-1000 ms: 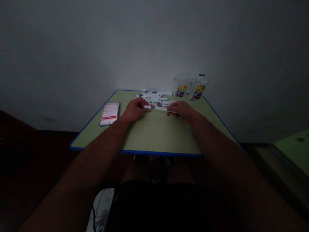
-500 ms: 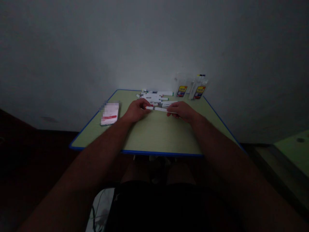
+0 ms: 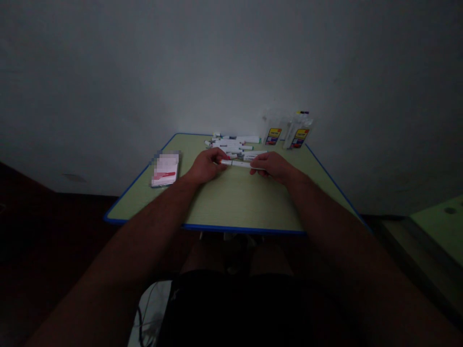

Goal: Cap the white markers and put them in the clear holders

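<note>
A white marker (image 3: 240, 164) lies level between my two hands, just above the near side of a marker pile. Its left end, a white cap (image 3: 226, 162) with an orange-red tip, is pinched by my left hand (image 3: 206, 165). My right hand (image 3: 272, 166) is closed round the right part of the barrel. Cap and barrel meet at a thin dark line. Behind them lie several white markers (image 3: 231, 144) with coloured ends, heaped loosely. Some of the nearer ones are partly hidden by my hands.
On the table (image 3: 246, 207), a white and red pad-like item (image 3: 165, 169), partly blurred, lies at the left. Two clear plastic cases (image 3: 272, 136) with yellow-and-dark labels stand at the back right against the wall; the right case (image 3: 299, 137) has some markers in it.
The gap between cap and barrel has closed: the grey part that showed there is now covered. Both hands stay in nearly the same place.
</note>
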The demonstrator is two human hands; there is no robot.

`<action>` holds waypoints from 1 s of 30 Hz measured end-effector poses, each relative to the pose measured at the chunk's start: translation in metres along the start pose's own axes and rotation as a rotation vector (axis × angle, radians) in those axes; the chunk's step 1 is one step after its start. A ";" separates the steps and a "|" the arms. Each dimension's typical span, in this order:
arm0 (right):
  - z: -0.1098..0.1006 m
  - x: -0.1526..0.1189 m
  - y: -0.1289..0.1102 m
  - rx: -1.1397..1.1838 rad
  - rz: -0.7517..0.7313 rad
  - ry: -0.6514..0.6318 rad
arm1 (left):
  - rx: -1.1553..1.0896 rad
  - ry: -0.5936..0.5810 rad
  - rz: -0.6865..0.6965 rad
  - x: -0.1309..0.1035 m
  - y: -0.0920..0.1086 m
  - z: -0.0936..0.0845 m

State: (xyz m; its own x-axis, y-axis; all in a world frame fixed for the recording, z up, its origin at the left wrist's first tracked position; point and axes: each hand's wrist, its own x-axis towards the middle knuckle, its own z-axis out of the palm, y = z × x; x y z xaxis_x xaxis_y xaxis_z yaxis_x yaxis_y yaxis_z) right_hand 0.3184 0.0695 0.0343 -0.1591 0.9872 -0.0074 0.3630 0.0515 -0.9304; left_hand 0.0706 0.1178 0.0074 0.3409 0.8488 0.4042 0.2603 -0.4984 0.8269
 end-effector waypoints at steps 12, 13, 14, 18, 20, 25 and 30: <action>0.000 0.000 0.001 -0.006 0.016 0.005 | -0.049 0.001 -0.023 -0.001 0.004 0.001; 0.000 0.000 0.002 -0.015 0.019 0.010 | -0.052 0.000 -0.024 -0.001 0.004 0.001; 0.000 0.001 0.002 -0.025 0.021 0.017 | -0.054 -0.001 -0.026 -0.001 0.003 0.001; 0.001 0.003 0.006 -0.023 0.018 0.069 | -0.071 -0.004 -0.035 -0.001 0.006 0.001; 0.001 0.005 0.008 0.000 -0.004 0.088 | -0.079 -0.003 -0.044 -0.001 0.008 0.001; 0.002 0.007 0.009 0.071 -0.001 0.122 | -0.084 0.001 -0.055 -0.003 0.012 0.002; 0.000 0.008 0.009 0.070 0.005 0.143 | -0.113 0.018 -0.056 -0.004 0.013 0.004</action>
State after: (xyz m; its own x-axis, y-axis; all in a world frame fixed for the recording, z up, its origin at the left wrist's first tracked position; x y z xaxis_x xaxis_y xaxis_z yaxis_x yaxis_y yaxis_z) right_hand 0.3202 0.0773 0.0257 -0.0236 0.9991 0.0356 0.2981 0.0410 -0.9536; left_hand 0.0760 0.1068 0.0152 0.3122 0.8782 0.3624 0.1748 -0.4280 0.8867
